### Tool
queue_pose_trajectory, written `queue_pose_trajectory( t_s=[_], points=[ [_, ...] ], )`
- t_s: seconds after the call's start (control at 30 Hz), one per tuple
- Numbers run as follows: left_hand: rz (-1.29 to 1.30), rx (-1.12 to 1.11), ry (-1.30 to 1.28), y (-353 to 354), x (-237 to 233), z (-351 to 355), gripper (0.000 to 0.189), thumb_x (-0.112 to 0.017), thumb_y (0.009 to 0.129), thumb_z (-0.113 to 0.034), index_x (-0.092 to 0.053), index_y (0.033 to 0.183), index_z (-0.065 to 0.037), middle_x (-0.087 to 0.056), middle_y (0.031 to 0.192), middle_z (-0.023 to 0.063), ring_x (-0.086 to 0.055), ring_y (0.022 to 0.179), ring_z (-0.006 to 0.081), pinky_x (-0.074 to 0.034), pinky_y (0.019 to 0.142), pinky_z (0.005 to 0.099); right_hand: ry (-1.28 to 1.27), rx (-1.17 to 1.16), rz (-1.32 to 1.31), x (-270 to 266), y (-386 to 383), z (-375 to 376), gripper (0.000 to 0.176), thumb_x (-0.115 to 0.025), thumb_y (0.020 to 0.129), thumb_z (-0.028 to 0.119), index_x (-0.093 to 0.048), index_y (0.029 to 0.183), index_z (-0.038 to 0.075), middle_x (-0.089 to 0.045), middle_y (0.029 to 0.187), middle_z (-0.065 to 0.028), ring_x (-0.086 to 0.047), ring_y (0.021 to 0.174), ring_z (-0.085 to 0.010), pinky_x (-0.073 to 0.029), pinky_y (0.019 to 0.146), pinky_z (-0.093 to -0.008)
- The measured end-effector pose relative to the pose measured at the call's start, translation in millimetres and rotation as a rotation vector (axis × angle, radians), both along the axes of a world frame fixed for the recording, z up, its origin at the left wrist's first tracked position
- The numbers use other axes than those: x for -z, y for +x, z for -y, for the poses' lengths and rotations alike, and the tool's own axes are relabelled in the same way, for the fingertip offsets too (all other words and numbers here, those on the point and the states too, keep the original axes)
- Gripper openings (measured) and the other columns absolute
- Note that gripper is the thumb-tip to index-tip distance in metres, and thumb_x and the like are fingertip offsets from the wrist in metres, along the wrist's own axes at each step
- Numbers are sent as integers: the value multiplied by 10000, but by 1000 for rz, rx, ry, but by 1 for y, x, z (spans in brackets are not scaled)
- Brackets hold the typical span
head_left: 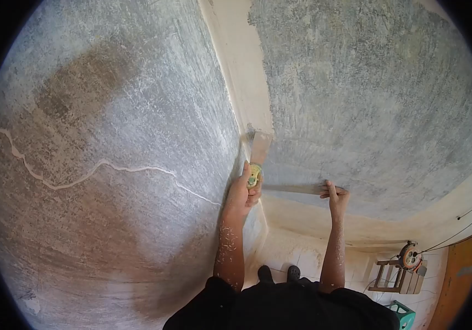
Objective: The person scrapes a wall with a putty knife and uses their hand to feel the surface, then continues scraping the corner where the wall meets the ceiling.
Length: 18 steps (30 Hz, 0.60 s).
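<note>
My left hand (242, 193) is wrapped round the yellow and green handle of a putty knife (261, 147), near the corner between two walls. The knife's wide blade points up and lies at the lower end of a pale, scraped strip (242, 60) along the corner. Lower on the right wall (362, 110), my right hand (335, 193) has its thumb and fingers apart, close to the wall, and holds nothing that I can make out. Pale flakes cover both forearms.
A white, jagged line (82, 177) crosses the left wall (153, 99). At the lower right are a wooden stool (409, 280), an orange cable reel (411, 256) with cords and a green stool (404, 314). Dark shoes (293, 273) stand on the tiled floor.
</note>
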<state>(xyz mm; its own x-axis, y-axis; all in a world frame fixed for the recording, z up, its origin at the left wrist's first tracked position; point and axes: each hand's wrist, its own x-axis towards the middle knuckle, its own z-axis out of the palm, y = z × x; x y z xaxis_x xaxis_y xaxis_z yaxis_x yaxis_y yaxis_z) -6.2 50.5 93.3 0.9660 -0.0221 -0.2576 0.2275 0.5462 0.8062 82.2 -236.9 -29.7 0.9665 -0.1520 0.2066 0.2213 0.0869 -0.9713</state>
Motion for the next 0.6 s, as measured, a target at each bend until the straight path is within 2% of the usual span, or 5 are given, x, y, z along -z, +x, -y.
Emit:
queue_pose_trajectory(
  t_s=[0.07, 0.17, 0.27, 0.5, 0.6],
  points=[
    [-74, -41, -29, -12, 30, 0, 565, -425, 930, -668, -559, 826, -129, -352, 513, -71, -230, 371, 35, -137, 334, 204, 8, -4, -19, 4, -6, -3, 315, -691, 903, 200, -720, 786, -91, -688, 670, -131, -627, 527, -147, -515, 505, -270],
    [-76, -23, -54, -16, 21, 12, 570, -423, 928, -672, -557, 825, -128, -366, 517, -67, -238, 373, 37, -137, 335, 203, 8, 2, -20, 3, -4, 1, 304, -686, 906, 191, -721, 795, -90, -694, 684, -134, -628, 530, -145, -513, 502, -268],
    [2, -11, 1, -3, -18, 6, 579, -421, 925, -678, -557, 847, -121, -371, 524, -66, -236, 377, 32, -136, 334, 198, 19, -14, -23, 6, -5, 0, 301, -682, 908, 186, -720, 801, -93, -695, 689, -133, -628, 532, -144, -513, 502, -268],
    [-49, -46, -151, -9, 32, 2, 547, -428, 955, -624, -567, 873, -101, -379, 536, -66, -254, 385, 27, -159, 336, 188, 0, -12, -13, -3, -1, 2, 310, -666, 921, 197, -725, 816, -89, -695, 686, -134, -629, 533, -145, -515, 518, -261],
    [67, -57, -22, 9, -34, 15, 541, -429, 957, -620, -569, 874, -104, -380, 541, -64, -250, 387, 30, -154, 337, 194, 12, -13, -15, 0, -3, -4, 333, -682, 912, 219, -717, 820, -99, -686, 674, -142, -633, 532, -157, -528, 510, -278]
  ],
)
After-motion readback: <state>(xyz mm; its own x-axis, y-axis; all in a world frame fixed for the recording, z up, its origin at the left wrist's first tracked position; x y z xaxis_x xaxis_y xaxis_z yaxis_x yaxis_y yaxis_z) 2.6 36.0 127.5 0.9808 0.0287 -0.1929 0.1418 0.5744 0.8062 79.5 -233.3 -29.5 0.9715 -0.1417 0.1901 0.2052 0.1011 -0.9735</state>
